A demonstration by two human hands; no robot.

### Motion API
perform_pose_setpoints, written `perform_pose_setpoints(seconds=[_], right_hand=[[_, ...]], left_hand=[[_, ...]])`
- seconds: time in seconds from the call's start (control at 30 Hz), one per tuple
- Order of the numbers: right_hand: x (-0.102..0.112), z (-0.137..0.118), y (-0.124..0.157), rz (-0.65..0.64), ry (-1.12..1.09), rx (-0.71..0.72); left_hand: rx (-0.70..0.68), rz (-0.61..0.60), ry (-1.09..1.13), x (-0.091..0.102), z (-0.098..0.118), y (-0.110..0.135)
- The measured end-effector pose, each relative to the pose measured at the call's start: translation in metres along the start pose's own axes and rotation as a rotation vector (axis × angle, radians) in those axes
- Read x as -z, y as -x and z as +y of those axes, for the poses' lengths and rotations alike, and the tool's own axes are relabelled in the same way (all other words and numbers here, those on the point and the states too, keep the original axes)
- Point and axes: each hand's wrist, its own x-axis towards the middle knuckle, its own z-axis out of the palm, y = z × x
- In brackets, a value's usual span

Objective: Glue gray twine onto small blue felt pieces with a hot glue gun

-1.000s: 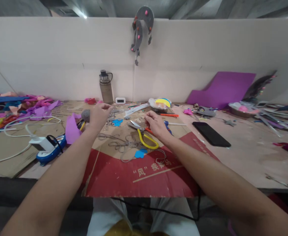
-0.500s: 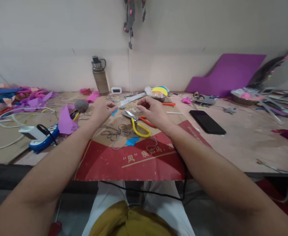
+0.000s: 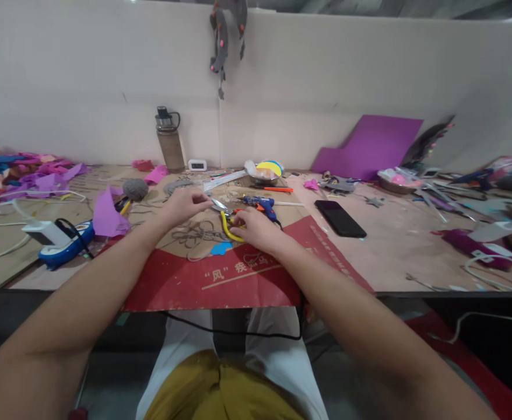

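Note:
My right hand [image 3: 256, 228] lies over the yellow handles of a pair of scissors [image 3: 226, 226] on the red and brown cardboard [image 3: 181, 280], with its fingers curled round them. The scissors' metal blades [image 3: 217, 205] point away towards my left hand [image 3: 188, 204]. The left hand's fingers are pinched together just left of the blade tips, above loops of grey cord [image 3: 195, 234]. I cannot make out what it pinches. A blue felt piece [image 3: 220, 248] lies beside the cord, and a blue glue gun [image 3: 259, 202] lies just beyond my right hand.
A grey yarn ball [image 3: 135, 188], purple scraps [image 3: 104, 213] and a blue power strip [image 3: 63, 245] with a white charger sit to the left. A black phone [image 3: 340, 217] lies to the right. A bottle [image 3: 169, 140] stands by the back wall. Craft clutter fills the far right.
My right hand has dropped back towards me onto the scissors' yellow handles, which uncovers the glue gun. My left hand has shifted slightly right towards the blades. The view has also swung.

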Motion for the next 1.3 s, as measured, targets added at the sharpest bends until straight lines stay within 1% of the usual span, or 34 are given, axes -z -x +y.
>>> perform_pose_setpoints(seconds=[0.03,0.13,0.2,0.27,0.37,0.43,0.53,0.6,0.67,0.73,0.8,0.87,0.93,1.0,1.03,1.17,1.23,1.3], right_hand=[[-0.002,-0.001,0.001,-0.017,0.052,0.002],[-0.003,-0.004,0.002,-0.060,0.146,-0.036],[-0.001,-0.004,0.001,-0.074,0.164,-0.063],[0.000,-0.002,-0.001,-0.080,0.165,-0.083],[0.000,0.002,-0.003,-0.080,0.144,-0.110],[0.000,0.005,-0.004,-0.052,0.094,-0.129],[-0.001,0.006,-0.006,0.060,-0.043,-0.122],[0.000,0.005,-0.007,0.162,-0.160,-0.099],[0.005,0.004,-0.008,0.251,-0.278,-0.069],[0.014,0.006,-0.009,0.344,-0.356,-0.032],[0.026,0.011,-0.009,0.449,-0.359,-0.038],[0.037,0.021,-0.009,0.544,-0.322,-0.103],[0.045,0.032,-0.010,0.577,-0.299,-0.181],[0.046,0.042,-0.012,0.531,-0.303,-0.238],[0.044,0.045,-0.014,0.497,-0.307,-0.259],[0.032,0.047,-0.016,0.378,-0.352,-0.254],[0.028,0.044,-0.016,0.361,-0.379,-0.233],[0.026,0.043,-0.016,0.365,-0.412,-0.212]], left_hand=[[-0.019,-0.077,0.069,0.001,0.005,0.002],[-0.050,-0.376,0.262,0.002,0.020,0.007],[-0.037,-0.476,0.289,-0.001,0.026,0.008],[-0.012,-0.516,0.286,-0.003,0.025,0.008],[0.029,-0.560,0.276,-0.005,0.015,0.005],[0.051,-0.583,0.245,-0.005,0.009,0.003],[0.056,-0.594,0.183,-0.006,0.005,0.001],[0.025,-0.609,0.147,-0.008,0.005,0.002],[-0.031,-0.617,0.112,-0.012,0.004,0.003],[-0.053,-0.619,0.083,-0.014,0.001,0.003],[-0.058,-0.599,0.050,-0.016,-0.002,0.004],[-0.069,-0.582,0.042,-0.018,-0.005,0.004],[-0.076,-0.578,0.072,-0.020,-0.005,0.005],[-0.057,-0.533,0.122,-0.022,-0.003,0.006],[-0.040,-0.475,0.145,-0.023,-0.003,0.006],[0.051,-0.149,0.182,-0.021,-0.007,0.003],[0.104,-0.073,0.164,-0.018,-0.013,-0.004],[0.078,-0.040,0.121,-0.015,-0.018,-0.017]])
